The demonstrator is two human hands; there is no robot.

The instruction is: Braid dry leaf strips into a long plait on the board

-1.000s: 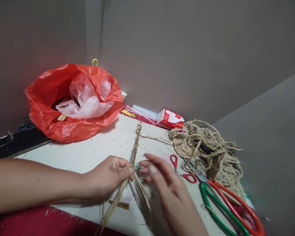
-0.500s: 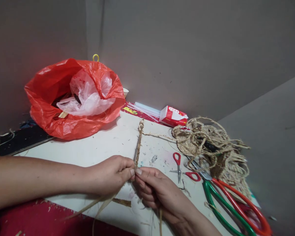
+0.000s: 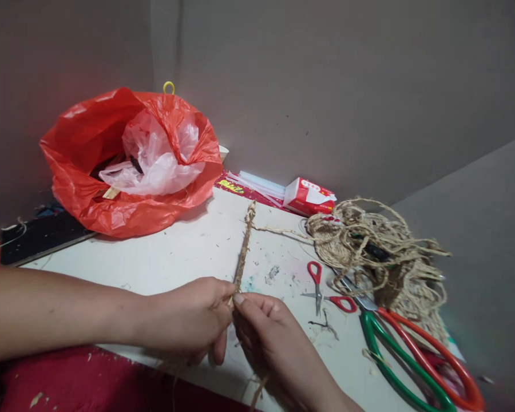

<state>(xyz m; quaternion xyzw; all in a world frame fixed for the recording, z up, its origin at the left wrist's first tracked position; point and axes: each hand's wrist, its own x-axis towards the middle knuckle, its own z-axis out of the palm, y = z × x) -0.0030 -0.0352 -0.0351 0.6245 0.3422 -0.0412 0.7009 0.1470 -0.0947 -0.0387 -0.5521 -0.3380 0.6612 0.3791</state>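
A thin brown stick-like piece (image 3: 244,254), rough and fibrous, slants away from me over the white board (image 3: 189,240). Its near end is pinched between the fingers of my left hand (image 3: 197,312) and my right hand (image 3: 270,337). Both hands are closed and meet at that end, thumbs close together. A pale strand runs from the stick's far tip to a heap of twisted natural-fibre rope (image 3: 369,246). Below my right hand hangs a loose fibre strip (image 3: 258,393). What lies inside my curled fingers is hidden.
A red plastic bag (image 3: 133,220) with a clear bag inside stands back left. Small red-handled scissors (image 3: 317,289) lie open at right, beside large shears with green and red handles (image 3: 381,349). A red tissue pack (image 3: 309,196) rests against the grey wall.
My left hand has turned, with its fingers now lower beneath the stick's near end. The loose strips under my hands have shifted. The whole view has moved slightly.
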